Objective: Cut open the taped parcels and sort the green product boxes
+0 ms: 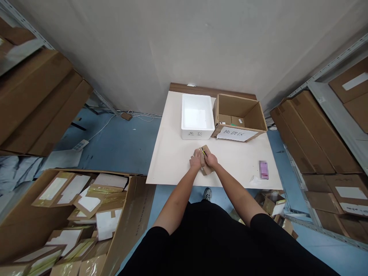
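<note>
A small brown cardboard box (206,170) lies tilted on the white tabletop, close to its front edge. My left hand (196,159) presses on the box's left side and holds it, fingers curled over the top. In my right hand (211,158) is a thin black and yellow utility knife (203,151), gripped at the box's upper side. Its tip is too small to make out. Just beyond my hands stand a white foam box (195,133) and, to its right, an open carton (240,135) with a handwritten paper label. Small boxes lie inside the carton.
A purple packet (263,170) and a scrap of clear plastic (255,180) lie on the table's right. Left of the table, a large carton (138,207) holds many taped parcels. Shelves with boxes (309,130) flank both sides. More boxes (271,203) sit under the table's right corner.
</note>
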Demonstrator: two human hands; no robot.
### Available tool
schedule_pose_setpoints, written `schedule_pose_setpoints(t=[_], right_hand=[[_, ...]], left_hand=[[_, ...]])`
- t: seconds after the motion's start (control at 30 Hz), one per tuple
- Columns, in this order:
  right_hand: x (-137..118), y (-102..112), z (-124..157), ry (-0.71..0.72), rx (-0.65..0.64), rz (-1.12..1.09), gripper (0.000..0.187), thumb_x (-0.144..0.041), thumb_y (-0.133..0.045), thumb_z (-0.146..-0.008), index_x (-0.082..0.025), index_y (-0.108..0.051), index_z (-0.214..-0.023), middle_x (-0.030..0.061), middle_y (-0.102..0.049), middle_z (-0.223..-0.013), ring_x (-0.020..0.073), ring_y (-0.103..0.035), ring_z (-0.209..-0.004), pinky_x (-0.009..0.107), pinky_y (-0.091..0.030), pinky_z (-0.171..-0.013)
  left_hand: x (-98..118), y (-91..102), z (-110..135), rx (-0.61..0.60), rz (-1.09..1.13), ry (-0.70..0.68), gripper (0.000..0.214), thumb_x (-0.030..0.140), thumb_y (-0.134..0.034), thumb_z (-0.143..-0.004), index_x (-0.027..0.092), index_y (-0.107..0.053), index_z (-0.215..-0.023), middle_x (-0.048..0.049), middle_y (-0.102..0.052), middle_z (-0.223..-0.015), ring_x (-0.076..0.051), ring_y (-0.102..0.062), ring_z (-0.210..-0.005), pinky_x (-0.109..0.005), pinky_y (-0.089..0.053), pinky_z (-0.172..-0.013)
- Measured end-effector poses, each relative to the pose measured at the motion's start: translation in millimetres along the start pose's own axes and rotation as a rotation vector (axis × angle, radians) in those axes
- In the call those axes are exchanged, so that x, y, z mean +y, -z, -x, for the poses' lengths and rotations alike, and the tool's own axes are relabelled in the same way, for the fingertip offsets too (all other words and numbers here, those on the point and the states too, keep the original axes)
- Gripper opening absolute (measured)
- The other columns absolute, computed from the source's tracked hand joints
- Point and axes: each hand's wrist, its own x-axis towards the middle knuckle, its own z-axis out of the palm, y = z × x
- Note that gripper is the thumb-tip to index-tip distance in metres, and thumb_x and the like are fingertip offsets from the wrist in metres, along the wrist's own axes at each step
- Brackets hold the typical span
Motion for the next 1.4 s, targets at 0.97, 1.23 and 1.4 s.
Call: schedule_pose_setpoints(t=[0.97, 1.23, 1.4], right_hand=[[-9, 24, -7, -0.014, -0.099, 0.056, 0.066, -0.030, -0.072, -0.097, -0.021, -0.050, -0.158, 0.0171, -0.076, -0.132, 0.0315, -0.075, -0.120, 0.031, -0.056, -0.088], [-3, 17, 10, -0.021, -0.105, 0.052, 0.080, -0.038, -0.075, -0.097, -0.025, -0.038, -0.167, 0.0176, -0.073, -0.138, 0.0320, -0.073, -0.124, 0.033, -0.056, -0.089], [0, 19, 13, -0.022, -0.124, 0.073, 0.076, -0.034, -0.076, -0.096, -0.026, -0.043, -0.163, 0.0166, -0.075, -0.134, 0.0322, -0.074, -0.121, 0.034, -0.057, -0.088]], left_hand=[[-11, 8.0, -2, -0.049, 0.006, -0.049, 0.127, 0.062, -0.082, -0.077, 0.049, 0.001, -0.173, 0.0079, 0.015, -0.183, -0.040, -0.047, -0.147, -0.049, -0.052, -0.111], [-10, 8.7, 1, -0.034, 0.010, -0.043, 0.126, 0.059, -0.082, -0.077, 0.050, -0.001, -0.173, 0.0089, 0.010, -0.183, -0.039, -0.048, -0.147, -0.049, -0.052, -0.112], [-9, 11.1, 2, -0.036, 0.002, -0.036, 0.126, 0.059, -0.082, -0.077, 0.048, -0.001, -0.173, 0.0083, 0.009, -0.184, -0.039, -0.047, -0.147, -0.048, -0.052, -0.112]])
